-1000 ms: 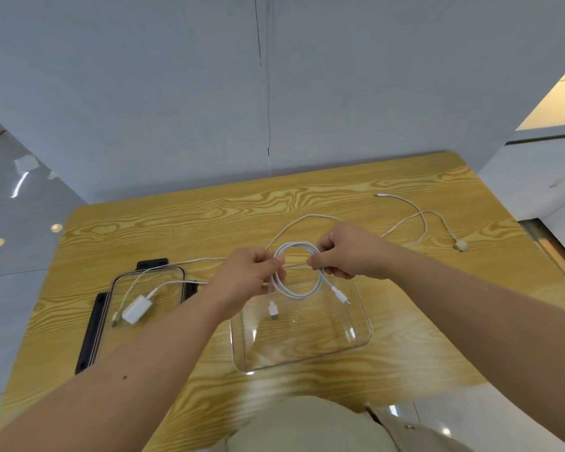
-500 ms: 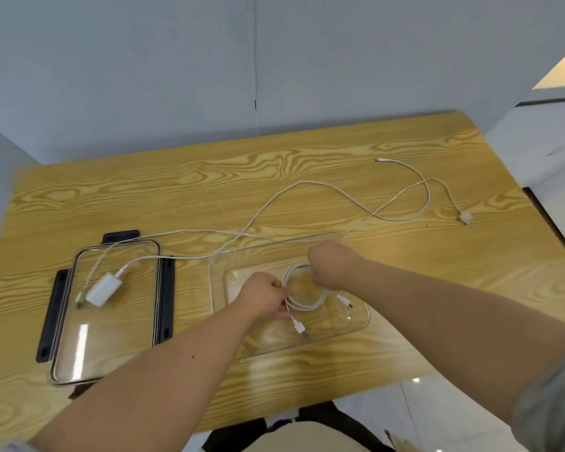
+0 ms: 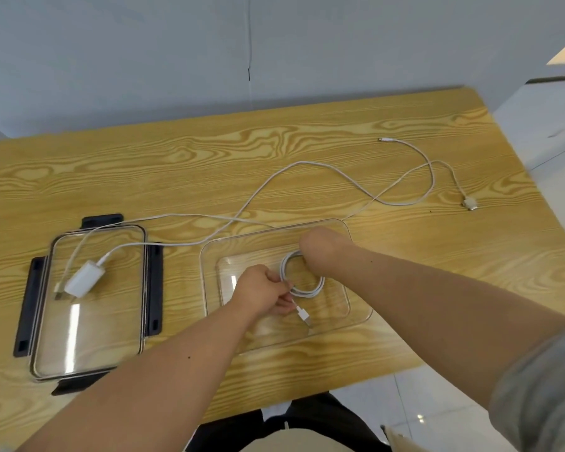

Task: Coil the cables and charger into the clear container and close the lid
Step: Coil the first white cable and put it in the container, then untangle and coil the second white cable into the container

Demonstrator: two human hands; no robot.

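Note:
A coiled white cable [image 3: 312, 288] lies inside the clear container [image 3: 356, 308] at the table's middle. My left hand [image 3: 261, 293] pinches the coil's near-left side, with a plug end [image 3: 303, 315] sticking out below the fingers. My right hand [image 3: 323, 254] holds the coil's far side, fingers curled over it. A white charger [image 3: 85, 278] rests on the clear lid [image 3: 88, 321] with black clips at the left. Its cable and another loose white cable [image 3: 402, 187] run across the table to the far right.
The wooden table [image 3: 209, 164] ends close to my body at the bottom and at the right. A grey wall stands behind it. A small connector [image 3: 469, 202] lies at the far right end of a cable.
Both hands lowered the coiled cable from above the container down into it. The view tilted downwards, so the table looks nearer.

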